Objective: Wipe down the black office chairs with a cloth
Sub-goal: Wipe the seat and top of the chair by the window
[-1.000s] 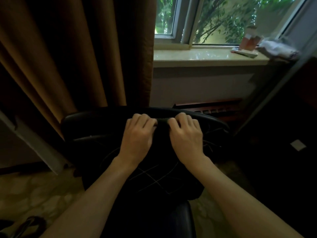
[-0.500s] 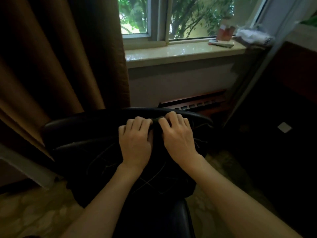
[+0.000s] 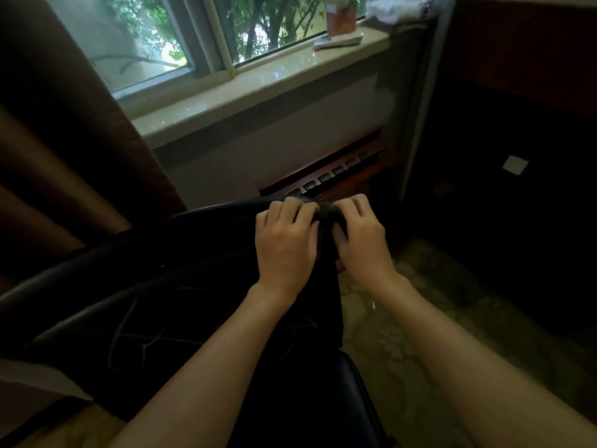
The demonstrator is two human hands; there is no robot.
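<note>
Two bare hands sit side by side on the top edge of the black office chair (image 3: 135,286), at the right end of its backrest. The left hand (image 3: 286,244) lies knuckles up with its fingers curled over the rim, and the right hand (image 3: 361,240) mirrors it just beside. Between them a dark cloth (image 3: 326,211) is bunched against the rim; both hands grip it, fingers bent down onto the fabric. The backrest runs away to the left, and the seat lies near, below the forearms. Beyond the chair stands a pale windowsill (image 3: 258,82) under a window, with a brown curtain (image 3: 64,140) on the far left and a wooden vent grille (image 3: 332,169) under the sill.
</note>
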